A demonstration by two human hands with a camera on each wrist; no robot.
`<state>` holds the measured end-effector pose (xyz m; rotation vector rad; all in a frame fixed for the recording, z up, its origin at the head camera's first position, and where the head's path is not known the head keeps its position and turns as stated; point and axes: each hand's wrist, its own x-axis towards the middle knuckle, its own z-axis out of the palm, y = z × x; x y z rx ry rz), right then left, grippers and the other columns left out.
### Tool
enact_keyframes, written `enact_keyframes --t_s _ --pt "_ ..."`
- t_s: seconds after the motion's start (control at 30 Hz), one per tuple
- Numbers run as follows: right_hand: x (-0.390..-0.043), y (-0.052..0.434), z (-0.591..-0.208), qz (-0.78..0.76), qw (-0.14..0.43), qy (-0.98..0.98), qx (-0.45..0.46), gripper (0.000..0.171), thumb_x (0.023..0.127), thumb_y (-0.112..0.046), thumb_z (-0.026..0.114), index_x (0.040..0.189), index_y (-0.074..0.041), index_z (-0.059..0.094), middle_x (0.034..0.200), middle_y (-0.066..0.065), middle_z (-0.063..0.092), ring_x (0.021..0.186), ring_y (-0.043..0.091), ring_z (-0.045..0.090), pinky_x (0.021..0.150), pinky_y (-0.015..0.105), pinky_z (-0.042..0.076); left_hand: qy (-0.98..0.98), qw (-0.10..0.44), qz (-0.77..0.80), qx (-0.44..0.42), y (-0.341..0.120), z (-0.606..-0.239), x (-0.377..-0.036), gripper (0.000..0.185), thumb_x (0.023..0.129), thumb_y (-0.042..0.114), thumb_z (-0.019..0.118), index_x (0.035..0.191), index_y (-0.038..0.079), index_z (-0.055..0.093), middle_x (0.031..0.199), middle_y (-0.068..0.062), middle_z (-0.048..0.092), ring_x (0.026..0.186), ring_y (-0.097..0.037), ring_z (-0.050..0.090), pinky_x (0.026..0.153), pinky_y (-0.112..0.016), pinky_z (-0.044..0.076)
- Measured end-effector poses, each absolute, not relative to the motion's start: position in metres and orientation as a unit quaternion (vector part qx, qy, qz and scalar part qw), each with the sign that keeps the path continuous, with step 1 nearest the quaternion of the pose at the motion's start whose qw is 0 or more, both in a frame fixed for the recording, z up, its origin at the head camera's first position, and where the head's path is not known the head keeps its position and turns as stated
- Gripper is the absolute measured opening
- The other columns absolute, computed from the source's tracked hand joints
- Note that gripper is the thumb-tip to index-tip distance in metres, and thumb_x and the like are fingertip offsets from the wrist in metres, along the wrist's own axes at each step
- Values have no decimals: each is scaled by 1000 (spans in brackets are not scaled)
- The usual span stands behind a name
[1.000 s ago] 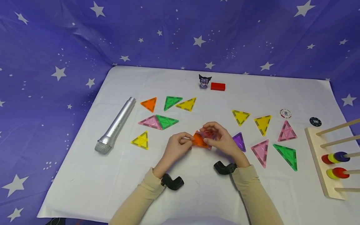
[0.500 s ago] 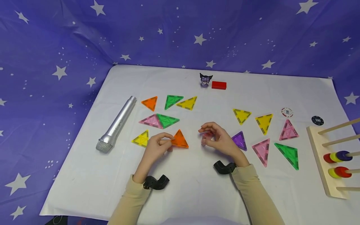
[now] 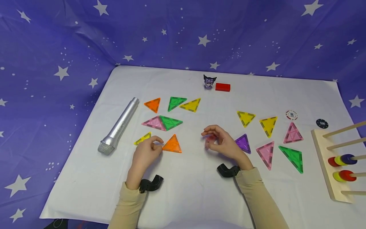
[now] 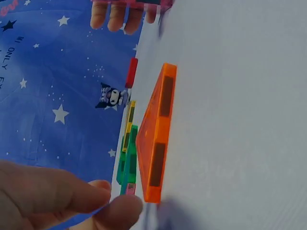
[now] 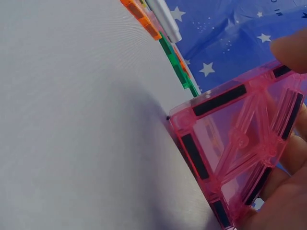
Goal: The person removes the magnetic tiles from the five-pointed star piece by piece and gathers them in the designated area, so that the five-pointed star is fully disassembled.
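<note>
An orange triangle tile (image 3: 172, 144) (image 4: 156, 143) lies flat on the white sheet (image 3: 188, 190). My left hand (image 3: 156, 145) pinches its left corner between thumb and forefinger (image 4: 117, 211). To its right, my right hand (image 3: 212, 138) hovers just above the sheet and grips a pink triangle tile (image 3: 211, 138) (image 5: 240, 143) in curled fingers, tilted up on edge. A yellow triangle (image 3: 142, 138) is partly hidden behind my left hand. A purple triangle (image 3: 243, 143) lies just right of my right hand.
Several more triangle tiles lie at left (image 3: 161, 123) and right (image 3: 292, 157). A silver microphone (image 3: 118, 125) lies far left. A small figurine (image 3: 209, 81) and red block (image 3: 222, 87) sit at the back. Two poker chips (image 3: 291, 114) and a wooden peg rack (image 3: 328, 165) are at right.
The two tiles were held together at the centre; my left hand has pulled the orange one away to the left and laid it on the sheet. My right hand stayed put with the pink tile.
</note>
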<state>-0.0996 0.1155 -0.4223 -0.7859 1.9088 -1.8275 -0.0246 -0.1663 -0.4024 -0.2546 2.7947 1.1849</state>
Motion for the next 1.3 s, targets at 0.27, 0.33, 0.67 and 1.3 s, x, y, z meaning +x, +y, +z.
enact_keyframes --t_s 0.27,0.33,0.67,1.3 --pt "-95 114 -409 -605 188 725 -270 41 77 13 60 115 10 45 114 28 51 97 38 48 82 31 40 900 28 433 33 -147 -402 -35 21 81 5 62 103 5 61 66 1 56 53 -13 46 51 -27 38" --pt "-96 115 -417 -575 176 752 -271 43 77 7 65 117 6 47 115 22 52 92 30 50 82 32 40 899 17 431 70 -136 -404 -40 23 81 5 63 104 6 61 72 0 60 55 -12 46 53 -27 39" --pt "-91 120 -436 -467 100 835 -274 60 77 -17 73 128 -7 42 136 14 36 133 30 19 102 51 20 856 12 443 267 -83 -414 -68 36 81 10 68 116 9 59 105 -7 60 70 -13 52 64 -31 46" --pt "-59 110 -436 -383 -47 899 -206 61 69 -20 80 112 6 47 110 20 51 104 32 48 91 45 37 840 -44 475 259 -74 -426 -77 21 74 13 74 93 11 65 96 1 64 72 -10 55 66 -30 47"
